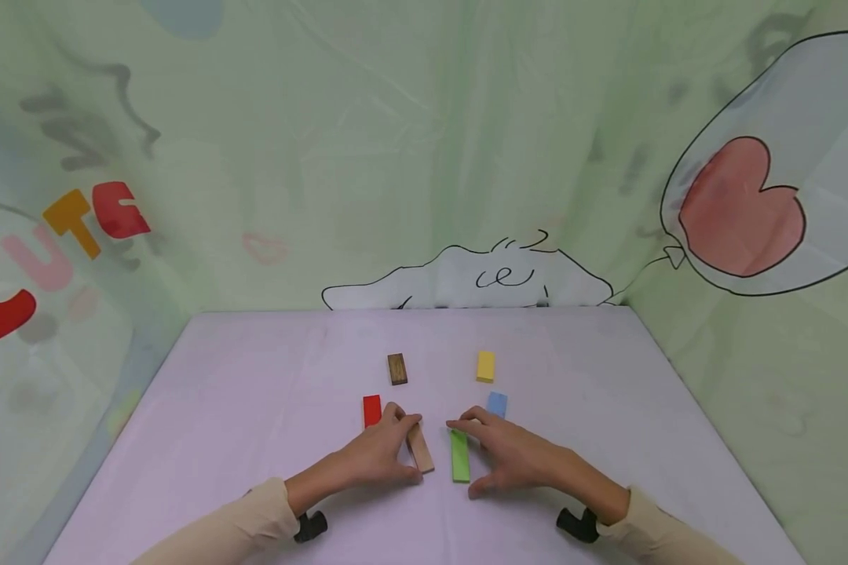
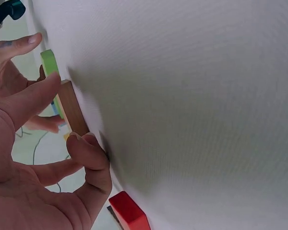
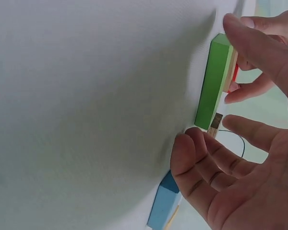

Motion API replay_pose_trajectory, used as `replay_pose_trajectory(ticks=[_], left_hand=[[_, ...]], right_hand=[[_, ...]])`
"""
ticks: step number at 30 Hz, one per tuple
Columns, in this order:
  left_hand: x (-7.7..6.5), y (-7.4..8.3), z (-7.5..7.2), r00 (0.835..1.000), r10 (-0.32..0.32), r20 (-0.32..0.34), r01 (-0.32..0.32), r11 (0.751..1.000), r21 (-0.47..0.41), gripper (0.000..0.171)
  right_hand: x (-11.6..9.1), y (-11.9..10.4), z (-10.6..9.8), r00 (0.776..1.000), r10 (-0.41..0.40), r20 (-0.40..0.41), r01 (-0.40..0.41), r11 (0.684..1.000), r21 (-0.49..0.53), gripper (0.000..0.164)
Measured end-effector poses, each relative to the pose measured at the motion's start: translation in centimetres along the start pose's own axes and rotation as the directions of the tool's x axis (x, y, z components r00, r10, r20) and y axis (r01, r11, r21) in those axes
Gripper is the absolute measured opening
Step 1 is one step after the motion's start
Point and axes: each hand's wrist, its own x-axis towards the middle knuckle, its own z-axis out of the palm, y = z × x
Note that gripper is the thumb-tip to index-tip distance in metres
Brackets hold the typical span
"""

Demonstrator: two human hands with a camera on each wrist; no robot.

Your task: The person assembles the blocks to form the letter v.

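Note:
My left hand (image 1: pixel 376 453) is around a plain wooden block (image 1: pixel 420 450) lying flat, with the thumb by its near end and bent fingertips by its far end. Whether they touch it is hard to tell. Around a light green block (image 1: pixel 460 457), my right hand (image 1: pixel 519 453) is spread, with a gap showing between its thumb and the near end in the right wrist view (image 3: pixel 216 79). Beside the left hand's fingers lies a red block (image 1: pixel 371 410), partly hidden. Behind the right hand's knuckles a blue block (image 1: pixel 497 403) is partly covered.
Farther back on the pale cloth-covered table (image 1: pixel 268 377) lie a dark brown wooden block (image 1: pixel 397 369) and a yellow block (image 1: pixel 485 366). Printed curtains (image 1: pixel 367 141) enclose the table at the back and both sides.

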Motion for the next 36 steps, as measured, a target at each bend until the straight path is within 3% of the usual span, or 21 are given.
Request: replay_pose_trajectory(ticks=[15, 36], left_hand=[[0.08, -0.15, 0.65, 1.000, -0.003, -0.020, 0.003, 1.000, 0.000, 0.088], [0.00, -0.28, 0.85, 1.000, -0.006, -0.031, 0.006, 1.000, -0.009, 0.087]], right_hand=[[0.19, -0.21, 0.37, 1.000, 0.012, -0.009, -0.012, 1.000, 0.002, 0.081], [0.31, -0.48, 0.40, 1.000, 0.018, -0.015, -0.018, 1.000, -0.006, 0.082]])
